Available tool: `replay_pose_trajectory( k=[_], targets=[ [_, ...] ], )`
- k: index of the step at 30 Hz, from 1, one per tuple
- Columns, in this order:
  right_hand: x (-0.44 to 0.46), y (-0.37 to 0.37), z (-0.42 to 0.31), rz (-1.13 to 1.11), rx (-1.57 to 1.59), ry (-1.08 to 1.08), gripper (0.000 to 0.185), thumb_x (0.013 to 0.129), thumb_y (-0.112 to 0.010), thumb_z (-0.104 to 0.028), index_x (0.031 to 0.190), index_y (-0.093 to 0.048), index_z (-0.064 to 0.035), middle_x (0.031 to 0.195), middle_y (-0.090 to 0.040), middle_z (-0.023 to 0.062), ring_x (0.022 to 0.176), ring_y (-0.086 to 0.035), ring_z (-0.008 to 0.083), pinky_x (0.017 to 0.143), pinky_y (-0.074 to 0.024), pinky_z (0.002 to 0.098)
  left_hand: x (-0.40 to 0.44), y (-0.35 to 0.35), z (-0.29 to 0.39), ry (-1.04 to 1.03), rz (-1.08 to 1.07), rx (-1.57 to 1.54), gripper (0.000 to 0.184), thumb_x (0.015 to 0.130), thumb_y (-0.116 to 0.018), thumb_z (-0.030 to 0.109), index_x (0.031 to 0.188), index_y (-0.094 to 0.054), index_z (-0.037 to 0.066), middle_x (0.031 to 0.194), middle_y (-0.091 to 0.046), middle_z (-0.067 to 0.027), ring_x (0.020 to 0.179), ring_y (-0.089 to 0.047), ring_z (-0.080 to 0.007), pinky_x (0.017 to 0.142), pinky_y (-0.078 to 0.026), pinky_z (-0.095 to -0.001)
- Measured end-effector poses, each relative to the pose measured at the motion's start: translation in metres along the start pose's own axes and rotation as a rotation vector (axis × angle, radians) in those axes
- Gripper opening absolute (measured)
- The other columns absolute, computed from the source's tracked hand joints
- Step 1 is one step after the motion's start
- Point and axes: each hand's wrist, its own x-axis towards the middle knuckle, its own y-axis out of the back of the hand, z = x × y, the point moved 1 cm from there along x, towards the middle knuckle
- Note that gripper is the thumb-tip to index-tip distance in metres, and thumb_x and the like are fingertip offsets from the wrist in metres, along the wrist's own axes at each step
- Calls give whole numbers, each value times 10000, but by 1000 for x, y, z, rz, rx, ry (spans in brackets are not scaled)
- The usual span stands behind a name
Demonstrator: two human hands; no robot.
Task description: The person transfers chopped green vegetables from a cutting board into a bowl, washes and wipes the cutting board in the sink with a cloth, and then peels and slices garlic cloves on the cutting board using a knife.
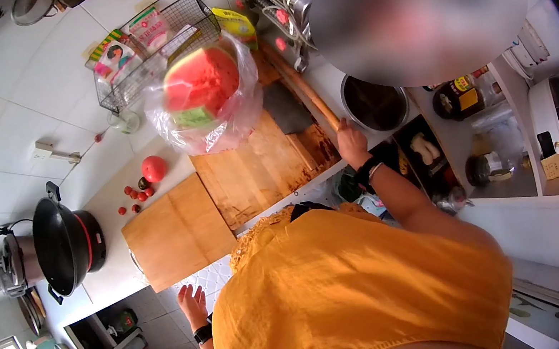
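My right hand point(352, 143) is closed around the lower end of a long wooden rolling pin point(307, 91), which slants up toward the back wall. Just left of it lies a cleaver point(287, 107) with a dark blade, on a stained wooden cutting board point(244, 180). Low at the left, my left hand point(193, 304) hangs beside the counter with its fingers apart, holding nothing. A lighter cutting board point(176, 230) is the closest thing above it. Cut watermelon point(204, 81) sits in a clear plastic bag point(233, 127) behind the boards.
A tomato point(154, 168) and several cherry tomatoes point(142, 195) lie left of the boards. A black wok point(58, 243) stands on a cooker farther left. A wire basket point(191, 18) holds packets at the back. Right of my right hand are a metal pot point(347, 103) and bottles.
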Motion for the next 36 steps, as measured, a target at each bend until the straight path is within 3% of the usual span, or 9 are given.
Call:
replay_pose_trajectory(
  k=[14, 16, 22, 24, 26, 29, 33, 35, 36],
  targets=[
    [7, -17, 17, -26, 431, 339, 496, 723, -563, -40, 1198, -428, 1, 1066, -516, 239, 917, -555, 401, 764, -464, 460, 44, 3, 9, 71, -10, -36, 528, 813, -578, 130, 1277, -326, 143, 1026, -511, -72, 933, -553, -268, 727, -465, -407],
    [-10, 10, 11, -47, 364, 219, 553, 745, -592, -109, 1258, -407, -16, 1057, -522, 233, 894, -564, 393, 764, -464, 452, 62, 8, 4, 12, -62, 28, 508, 813, -583, 148, 1254, -330, 139, 1084, -471, -89, 943, -543, -274, 727, -460, -416],
    [-25, -13, 55, 141, 511, 29, 271, 752, -594, -114, 990, -572, 14, 833, -615, 182, 796, -604, 345, 681, -487, 399, 83, 24, -5, -19, -106, 181, 579, 817, -590, 183, 1299, -274, 130, 1224, -408, -127, 1024, -520, -301, 771, -458, -421],
    [-32, -22, 82, -122, 1256, -456, 165, 728, -592, -89, 874, -612, -15, 750, -597, 99, 775, -630, 241, 639, -496, 332, 86, 26, -3, 177, -166, -120, 539, 818, -590, 177, 1268, -299, 119, 1218, -410, -127, 1025, -521, -302, 767, -460, -423],
    [-33, -28, 102, -218, 1321, -512, 149, 742, -615, -120, 871, -574, -58, 781, -579, 53, 753, -631, 186, 631, -484, 294, 84, 25, -2, 125, -79, -81, 529, 819, -591, 184, 1260, -313, 99, 1217, -410, -129, 1023, -522, -304, 764, -459, -416],
    [-40, -7, 105, -172, 1945, -626, 199, 807, -599, -179, 967, -509, -101, 933, -573, 66, 780, -634, 215, 636, -477, 296, 112, 46, -11, 207, -266, -138, 540, 822, -602, 218, 1253, -339, 26, 1232, -395, -142, 1045, -519, -295, 784, -467, -399],
    [-31, -9, 109, -124, 2052, -577, 160, 812, -592, -180, 932, -524, -100, 965, -565, 74, 779, -632, 210, 646, -474, 276, 118, 50, -3, 445, -294, -295, 568, 828, -604, 237, 1253, -333, -26, 1234, -388, -152, 1061, -517, -289, 816, -475, -395],
    [-36, -23, 128, -101, 1719, -321, 126, 808, -589, -170, 870, -542, -70, 889, -586, 87, 715, -636, 209, 570, -473, 263, 117, 55, 4, 457, -378, -320, 627, 824, -614, 264, 1273, -300, -42, 1236, -388, -155, 1067, -514, -295, 834, -476, -398],
    [-32, -21, 139, -74, 1713, -550, 122, 815, -575, -167, 862, -554, -56, 839, -603, 99, 683, -632, 203, 539, -479, 263, 111, 55, 6, 460, -397, -327, 642, 823, -616, 270, 1278, -292, -46, 1236, -388, -155, 1069, -513, -296, 839, -477, -399]
  ],
)
